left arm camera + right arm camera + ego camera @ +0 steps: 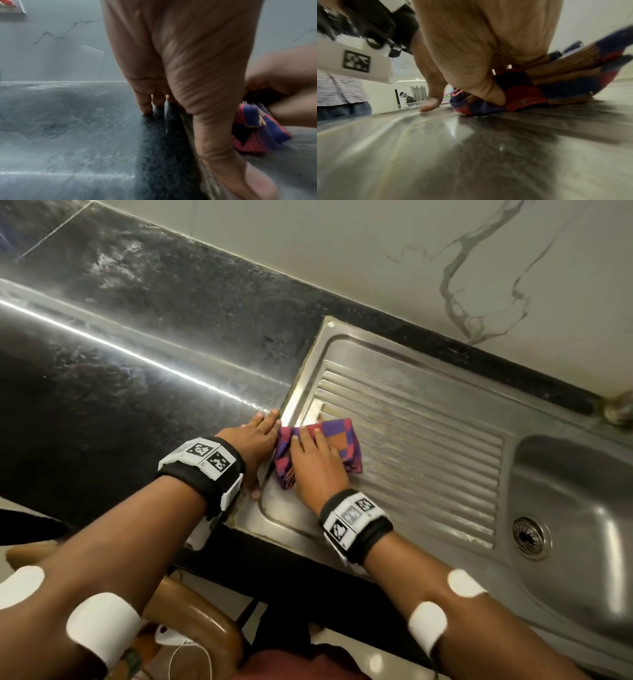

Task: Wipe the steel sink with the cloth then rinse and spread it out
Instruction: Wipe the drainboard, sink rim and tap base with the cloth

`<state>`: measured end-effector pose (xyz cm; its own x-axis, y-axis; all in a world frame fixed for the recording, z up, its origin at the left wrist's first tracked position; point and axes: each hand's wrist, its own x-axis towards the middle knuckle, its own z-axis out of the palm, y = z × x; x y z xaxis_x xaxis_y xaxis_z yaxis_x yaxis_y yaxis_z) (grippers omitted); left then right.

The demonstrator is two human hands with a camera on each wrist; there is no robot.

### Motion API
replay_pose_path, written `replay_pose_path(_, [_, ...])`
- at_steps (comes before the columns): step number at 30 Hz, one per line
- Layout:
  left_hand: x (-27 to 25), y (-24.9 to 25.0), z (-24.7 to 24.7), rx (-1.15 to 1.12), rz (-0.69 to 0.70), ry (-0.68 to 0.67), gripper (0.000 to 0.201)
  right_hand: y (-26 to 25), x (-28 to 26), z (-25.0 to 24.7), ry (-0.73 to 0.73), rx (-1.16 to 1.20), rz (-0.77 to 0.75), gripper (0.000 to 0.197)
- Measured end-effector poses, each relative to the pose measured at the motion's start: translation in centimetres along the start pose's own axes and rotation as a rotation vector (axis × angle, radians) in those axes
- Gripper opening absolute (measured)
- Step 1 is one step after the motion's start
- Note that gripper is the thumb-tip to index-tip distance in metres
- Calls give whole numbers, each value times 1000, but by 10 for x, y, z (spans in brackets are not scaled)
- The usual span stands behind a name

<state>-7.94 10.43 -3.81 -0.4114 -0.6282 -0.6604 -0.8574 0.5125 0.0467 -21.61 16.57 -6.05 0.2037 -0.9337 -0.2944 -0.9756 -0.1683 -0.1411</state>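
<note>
A checked red, purple and orange cloth (pixel 339 440) lies bunched on the ribbed drainboard (pixel 428 446) of the steel sink, near its left end. My right hand (pixel 315 462) presses down flat on the cloth, fingers spread and fairly straight. In the right wrist view the palm (pixel 479 47) covers the cloth (pixel 556 81), which is blurred. My left hand (pixel 262 451) lies flat on the black counter right beside the sink's left rim, fingers straight, holding nothing. The left wrist view shows those fingers (pixel 145 102) on the counter and the cloth (pixel 248 121) to the right.
The sink basin (pixel 582 542) with its round drain (pixel 529 537) lies to the right. A tap base (pixel 616 409) stands at the back right. The black stone counter (pixel 137 344) stretches left, with a marbled wall (pixel 411 251) behind. Another person (pixel 406 97) stands far off.
</note>
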Motion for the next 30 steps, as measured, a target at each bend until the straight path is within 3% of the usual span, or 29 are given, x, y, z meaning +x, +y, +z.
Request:
replay_pose_path(6, [-2,0,-1,-2,8,3,148,-6,-12,11,163,-103,-252,17])
replay_pose_path(11, [1,1,-1,18,7,3,148,-10,-8,17,194,-238,-288,42])
replay_pose_path(14, [4,0,-1,37,15,-11,151,-6,0,11,131,-318,-200,48])
replay_pose_path(17, [6,1,-6,71,16,-2,153,3,16,1,56,-276,-137,36])
replay_pose_path(21, [10,7,-10,127,10,26,155,18,44,-16,67,-231,-70,35])
replay_pose_path(30, [16,1,-1,27,0,13,153,64,123,-69,35,-223,63,31])
